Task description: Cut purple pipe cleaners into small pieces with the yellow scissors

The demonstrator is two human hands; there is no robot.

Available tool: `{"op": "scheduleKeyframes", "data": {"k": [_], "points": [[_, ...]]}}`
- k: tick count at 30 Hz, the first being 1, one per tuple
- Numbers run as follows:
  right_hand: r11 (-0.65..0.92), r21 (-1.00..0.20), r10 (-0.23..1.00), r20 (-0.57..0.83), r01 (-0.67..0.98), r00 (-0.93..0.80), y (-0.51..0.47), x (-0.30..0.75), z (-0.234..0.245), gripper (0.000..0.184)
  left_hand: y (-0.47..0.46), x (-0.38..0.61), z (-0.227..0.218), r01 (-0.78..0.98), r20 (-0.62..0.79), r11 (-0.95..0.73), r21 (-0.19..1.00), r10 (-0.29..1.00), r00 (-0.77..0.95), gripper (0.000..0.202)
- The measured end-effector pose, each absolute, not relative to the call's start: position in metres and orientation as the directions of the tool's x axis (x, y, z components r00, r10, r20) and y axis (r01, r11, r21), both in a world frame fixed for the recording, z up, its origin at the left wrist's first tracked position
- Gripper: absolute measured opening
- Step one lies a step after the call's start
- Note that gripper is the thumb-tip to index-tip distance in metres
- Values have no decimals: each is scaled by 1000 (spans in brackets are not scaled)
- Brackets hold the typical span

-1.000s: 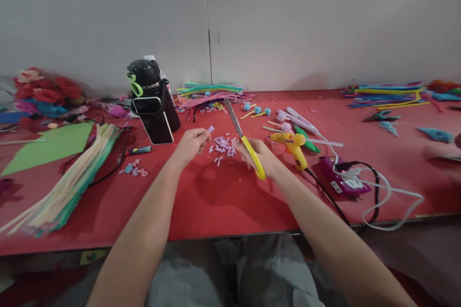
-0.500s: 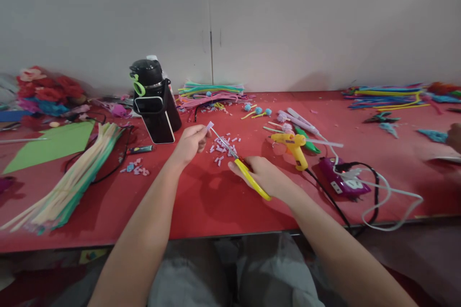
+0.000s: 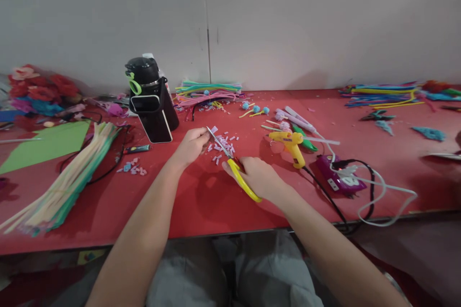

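My left hand (image 3: pixel 191 147) pinches a small lilac strip (image 3: pixel 214 129) between thumb and fingertips. My right hand (image 3: pixel 262 176) is wrapped round the yellow handles of a pair of scissors (image 3: pixel 241 181). The blades point away and to the left, their tips right by the strip and my left fingertips; whether they touch the strip I cannot tell. Below the blades, a scatter of short lilac cut pieces (image 3: pixel 225 146) lies on the red tabletop (image 3: pixel 212 201).
Right of my hands are a yellow glue gun (image 3: pixel 293 146) and a purple power strip (image 3: pixel 338 177) with looping cables. To the left stand a black bottle (image 3: pixel 144 74) and a phone (image 3: pixel 153 117), near a bundle of cream and green pipe cleaners (image 3: pixel 75 172). Small blue pompoms (image 3: pixel 255 109) lie farther back.
The scissor tips have shifted slightly left across my left fingertips, and the lilac strip now shows on their right side. The whole view has moved a little.
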State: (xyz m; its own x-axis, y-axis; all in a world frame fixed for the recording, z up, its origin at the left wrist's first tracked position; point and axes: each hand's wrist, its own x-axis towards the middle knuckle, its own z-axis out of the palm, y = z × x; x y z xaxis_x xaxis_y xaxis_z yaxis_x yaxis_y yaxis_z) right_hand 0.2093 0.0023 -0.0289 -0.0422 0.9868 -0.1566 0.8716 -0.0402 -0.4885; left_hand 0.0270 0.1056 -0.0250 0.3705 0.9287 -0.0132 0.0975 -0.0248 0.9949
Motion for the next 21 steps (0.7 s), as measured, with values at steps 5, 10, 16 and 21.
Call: {"op": "scheduleKeyframes", "data": {"k": [5, 10, 16, 21], "points": [[-22, -434, 978, -195, 901, -70, -3, 210, -24, 65, 106, 29, -30, 160, -121, 62, 985, 915, 385, 29], [20, -370, 976, -194, 929, -99, -8, 216, -20, 59, 105, 35, -33, 185, -227, 166, 969, 895, 384, 31], [20, -413, 970, -212, 911, -117, -1, 220, -27, 49, 105, 38, -33, 194, -299, 240, 951, 873, 386, 33], [-13, -512, 942, -295, 859, -161, 5, 221, -32, 56, 106, 36, -35, 177, -313, 262, 949, 856, 410, 32]]}}
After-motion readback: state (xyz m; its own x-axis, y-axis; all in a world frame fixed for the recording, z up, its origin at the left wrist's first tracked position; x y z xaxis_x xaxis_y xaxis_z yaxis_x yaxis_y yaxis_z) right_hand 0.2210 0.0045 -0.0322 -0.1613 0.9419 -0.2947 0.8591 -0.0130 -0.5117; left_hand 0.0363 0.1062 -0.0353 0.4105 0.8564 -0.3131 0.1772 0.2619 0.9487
